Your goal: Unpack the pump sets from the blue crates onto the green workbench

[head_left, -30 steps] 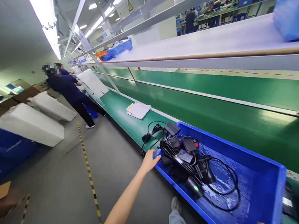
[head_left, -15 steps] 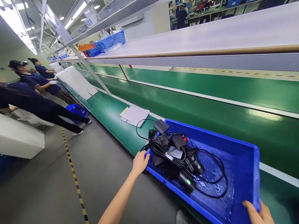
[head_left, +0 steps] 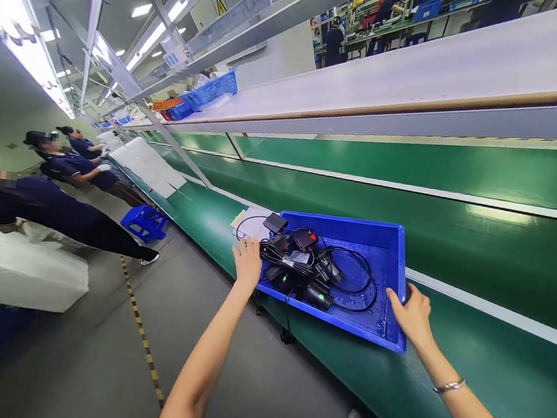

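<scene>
A blue bin (head_left: 346,323) rests on the green bench (head_left: 202,217), its near rim along the bench's front edge. Black devices with coiled cables (head_left: 297,261) fill the bin's left half, and one cable hangs over the near rim. At the bin's left end is my left hand (head_left: 248,261), fingers spread beside the cables, holding nothing. My right hand (head_left: 410,309) is at the right end wall, thumb inside and fingers outside, apart from each other. White papers (head_left: 251,223) lie partly behind the bin's left end.
Along the left, several people in dark clothes (head_left: 57,210) stand near a white wrapped block (head_left: 15,266). A blue stool (head_left: 145,222) is on the floor. White sheets (head_left: 147,166) lie farther down the bench. A shelf (head_left: 398,82) above holds blue baskets (head_left: 214,91).
The bin has moved away from me and left, onto the bench, partly over the papers. My left hand has let go of its rim and opened. My right hand has moved left with the bin.
</scene>
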